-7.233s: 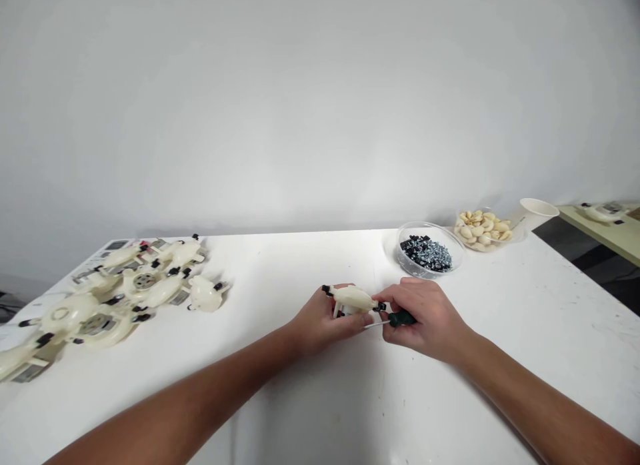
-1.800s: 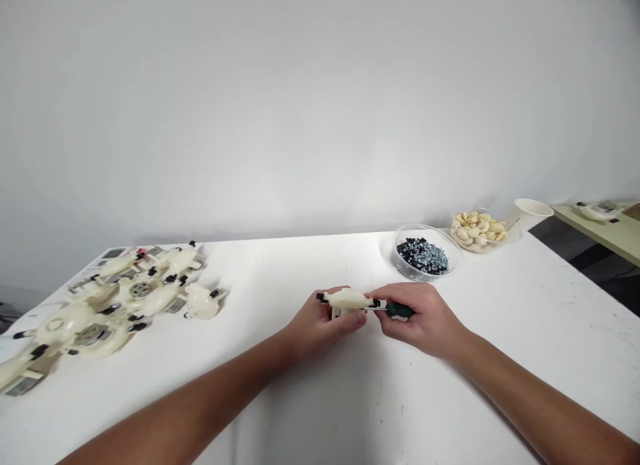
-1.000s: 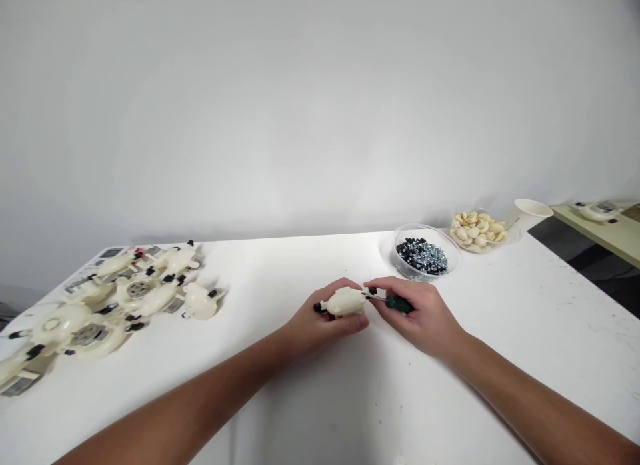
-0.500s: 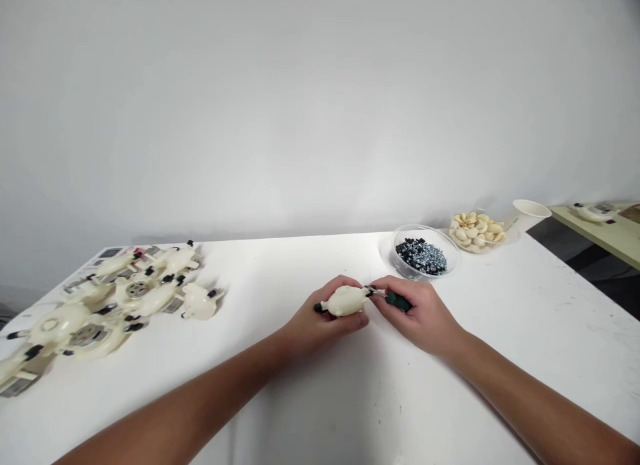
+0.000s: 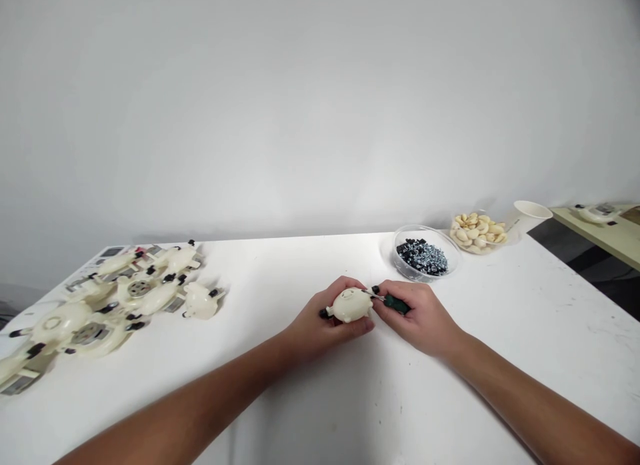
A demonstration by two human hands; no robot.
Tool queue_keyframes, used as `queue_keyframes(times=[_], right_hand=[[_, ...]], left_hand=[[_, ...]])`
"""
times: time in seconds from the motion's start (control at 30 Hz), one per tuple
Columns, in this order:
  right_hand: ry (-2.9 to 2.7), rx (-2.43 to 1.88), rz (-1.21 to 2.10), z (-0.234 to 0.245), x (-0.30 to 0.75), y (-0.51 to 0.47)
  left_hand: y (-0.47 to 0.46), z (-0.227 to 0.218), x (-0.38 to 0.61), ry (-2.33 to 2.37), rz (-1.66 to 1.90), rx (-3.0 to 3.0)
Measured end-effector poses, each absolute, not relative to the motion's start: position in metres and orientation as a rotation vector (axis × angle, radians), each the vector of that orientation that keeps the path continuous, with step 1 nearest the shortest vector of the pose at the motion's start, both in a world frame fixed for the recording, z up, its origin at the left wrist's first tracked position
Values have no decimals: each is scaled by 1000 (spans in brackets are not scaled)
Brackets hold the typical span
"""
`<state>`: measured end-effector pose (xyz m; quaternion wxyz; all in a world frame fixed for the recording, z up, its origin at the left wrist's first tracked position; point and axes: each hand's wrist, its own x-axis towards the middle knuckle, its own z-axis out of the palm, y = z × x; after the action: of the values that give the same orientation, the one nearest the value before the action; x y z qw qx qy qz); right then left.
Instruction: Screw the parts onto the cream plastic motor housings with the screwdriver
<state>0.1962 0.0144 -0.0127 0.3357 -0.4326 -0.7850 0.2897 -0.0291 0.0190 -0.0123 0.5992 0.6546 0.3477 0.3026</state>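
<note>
My left hand is closed around a cream plastic toy body, rounded, with black tips at both ends. My right hand grips a screwdriver by its dark green handle. The screwdriver's thin metal shaft points left, over the right end of the toy body; whether its tip touches the shell I cannot tell. Both hands are close together above the white table. The underside of the toy body is hidden by my left fingers.
Several similar cream toy bodies lie heaped at the left. Beyond my right hand stands a clear bowl of screws and small black parts. Behind it are a container of cream pieces and a white paper cup. A greenish ledge holds another body.
The toy body has shifted slightly right and turned in my left hand, showing more of its rounded top. The screwdriver's shaft now lies further over it. My right hand has barely moved.
</note>
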Motion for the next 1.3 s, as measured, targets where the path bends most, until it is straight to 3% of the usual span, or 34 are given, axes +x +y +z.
queue_keyframes(times=[0.47,0.8,1.3], right_hand=[[-2035,-1082,754,-10,196,14],[-1868,-1151,961,-12,197,13],[-1971,-1154,1123,0,197,9]], left_hand=[[18,-7,-33,778,678,1529],[23,-17,-34,932,808,1267],[32,-21,-36,638,999,990]])
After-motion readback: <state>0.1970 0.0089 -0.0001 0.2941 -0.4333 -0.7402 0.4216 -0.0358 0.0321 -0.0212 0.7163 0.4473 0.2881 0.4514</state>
